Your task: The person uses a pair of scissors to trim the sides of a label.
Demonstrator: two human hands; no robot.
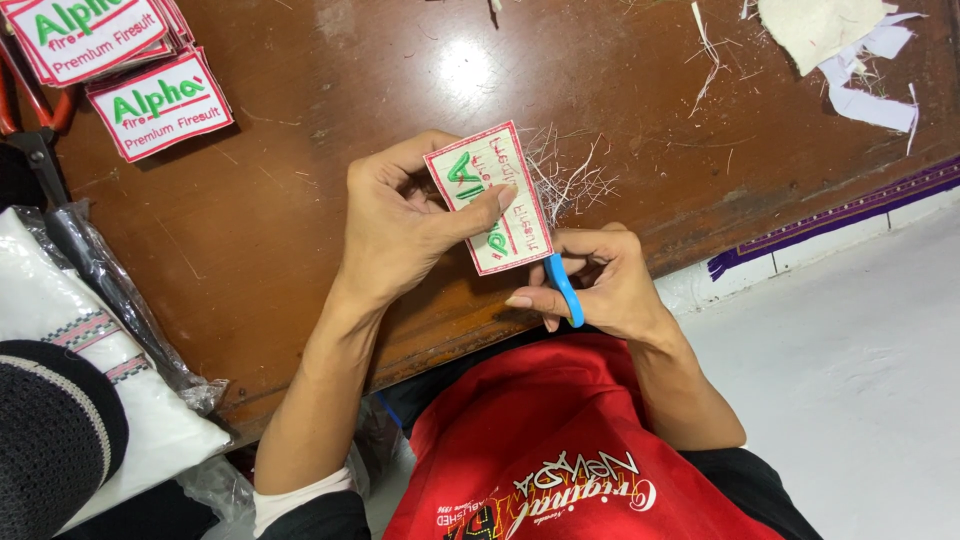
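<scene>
Left hand: the left hand [400,225] reaches in from the lower left, forearm angled up over the table edge, palm toward the camera; its thumb lies across the face of the patch and its fingers curl behind, clamped on it.
Right hand: the right hand [600,285] comes up from the lower right, fingers curled closed around the blue handle of a small cutting tool [565,290], which sits just under the patch's lower edge.
Hands together: the two are close, nearly touching, above the near edge of the table [300,200].
Patch in hand: a rectangular white embroidered patch [490,198] with a red stitched border and green and red lettering, held tilted, its long side running up and down, above the table's front edge.
Finished patches: a stack of like patches [95,35] at the far left corner, with one more patch [160,105] lying just beside it, white, red-bordered, lettered in green.
Thread waste: loose pale thread clippings [570,175] on the table just behind the held patch.
Fabric scraps: white and cream offcuts [850,50] at the far right.
Wrapped bundle: white cloth in clear plastic [90,340] at the left edge.
</scene>
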